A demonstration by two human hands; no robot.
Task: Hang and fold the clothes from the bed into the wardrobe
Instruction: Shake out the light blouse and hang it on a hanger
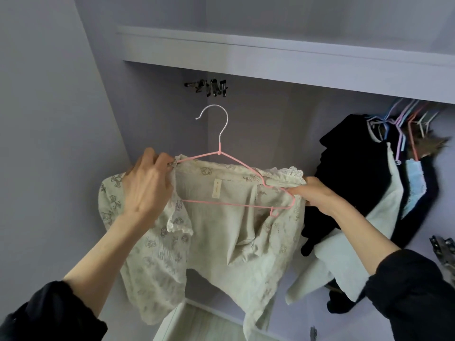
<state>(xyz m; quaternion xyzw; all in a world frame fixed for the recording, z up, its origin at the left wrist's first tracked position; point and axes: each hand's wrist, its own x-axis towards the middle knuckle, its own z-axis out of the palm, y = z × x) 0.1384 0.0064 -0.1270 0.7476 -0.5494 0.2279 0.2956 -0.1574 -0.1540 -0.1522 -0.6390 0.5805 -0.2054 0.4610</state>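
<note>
Holding: left hand [147, 183] and right hand [312, 193] are pinching the shoulders of the cream blouse [216, 232] on the pink hanger [236, 185].
Axis: hanger is lying left-right between both hands.
Hook: silver hook [216, 119] is pointing up toward the rail, hidden under the wardrobe shelf [270, 62].

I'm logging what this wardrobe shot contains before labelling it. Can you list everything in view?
blouse: one, cream with a grey print and lace collar, centre, draped on the pink hanger
pink hanger: one, pink with a silver hook, centre, not on a rail
hanging clothes: several, black, white and light blue, right, on coloured hangers
clip hangers: a small cluster, dark metal, under the shelf
shelf: one, white, across the top
left hand: pinches the blouse at the hanger's left end
right hand: grips the blouse at the hanger's right end
sleeves: two, black
</note>
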